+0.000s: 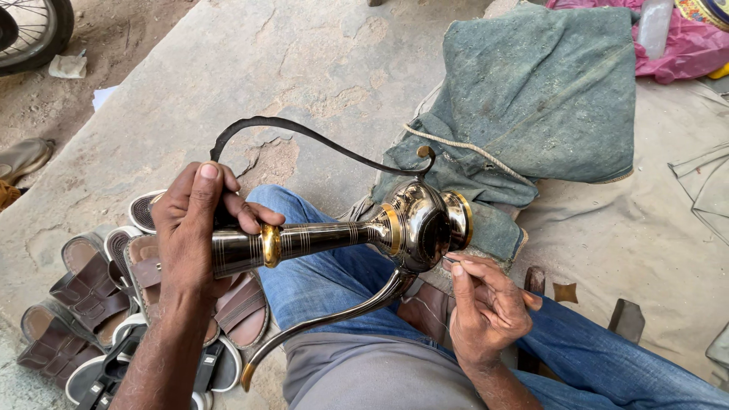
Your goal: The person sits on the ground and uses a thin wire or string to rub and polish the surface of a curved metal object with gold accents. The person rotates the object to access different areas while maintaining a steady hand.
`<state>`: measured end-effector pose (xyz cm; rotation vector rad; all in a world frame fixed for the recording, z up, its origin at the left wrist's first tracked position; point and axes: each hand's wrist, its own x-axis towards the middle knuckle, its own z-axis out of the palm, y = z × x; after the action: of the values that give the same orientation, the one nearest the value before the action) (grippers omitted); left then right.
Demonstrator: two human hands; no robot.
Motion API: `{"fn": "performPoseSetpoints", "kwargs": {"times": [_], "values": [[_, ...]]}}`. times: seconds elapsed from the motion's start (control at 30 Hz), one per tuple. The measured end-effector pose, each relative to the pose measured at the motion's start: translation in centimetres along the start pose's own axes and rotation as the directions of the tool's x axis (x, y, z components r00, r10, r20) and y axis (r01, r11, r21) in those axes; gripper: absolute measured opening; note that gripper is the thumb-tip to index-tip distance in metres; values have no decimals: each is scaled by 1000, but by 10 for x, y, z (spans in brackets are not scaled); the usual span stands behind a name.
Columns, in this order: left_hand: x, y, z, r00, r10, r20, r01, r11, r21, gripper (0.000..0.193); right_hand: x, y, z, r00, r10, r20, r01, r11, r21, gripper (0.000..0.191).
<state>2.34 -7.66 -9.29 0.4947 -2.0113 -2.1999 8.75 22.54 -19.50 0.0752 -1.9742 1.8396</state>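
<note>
A dark polished metal ewer with brass bands lies sideways over my lap. It has a long neck, a thin curved handle and a long curved spout. My left hand grips the neck near a brass ring. My right hand sits just below the round body, fingers pinched together close to the brass-rimmed base. What the fingers pinch is too small to make out.
Several brown sandals lie on the stone ground at my left. A folded grey-green cloth rests ahead on a beige sheet. A pink cloth lies at the far right, and a bicycle wheel at the top left.
</note>
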Motion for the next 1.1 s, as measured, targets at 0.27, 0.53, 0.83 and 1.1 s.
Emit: {"fn": "performPoseSetpoints", "kwargs": {"times": [0.27, 0.53, 0.83, 1.1], "values": [[-72, -10, 6, 976, 41, -212, -45, 999, -14, 34, -1, -3, 1, 995, 45, -84, -38, 996, 76, 17], [-107, -28, 7, 896, -48, -442, 73, 997, 40, 33, -4, -11, 0, 995, 81, -64, -83, 996, -22, 15], [-106, -28, 2, 894, -57, -443, 73, 997, 20, 30, 5, -21, 0, 993, 113, -33, -116, 985, -128, 18], [-104, -32, -1, 921, -18, -389, 10, 1000, -23, 30, 4, -24, -2, 1000, 30, -9, -31, 986, -165, 17]]}}
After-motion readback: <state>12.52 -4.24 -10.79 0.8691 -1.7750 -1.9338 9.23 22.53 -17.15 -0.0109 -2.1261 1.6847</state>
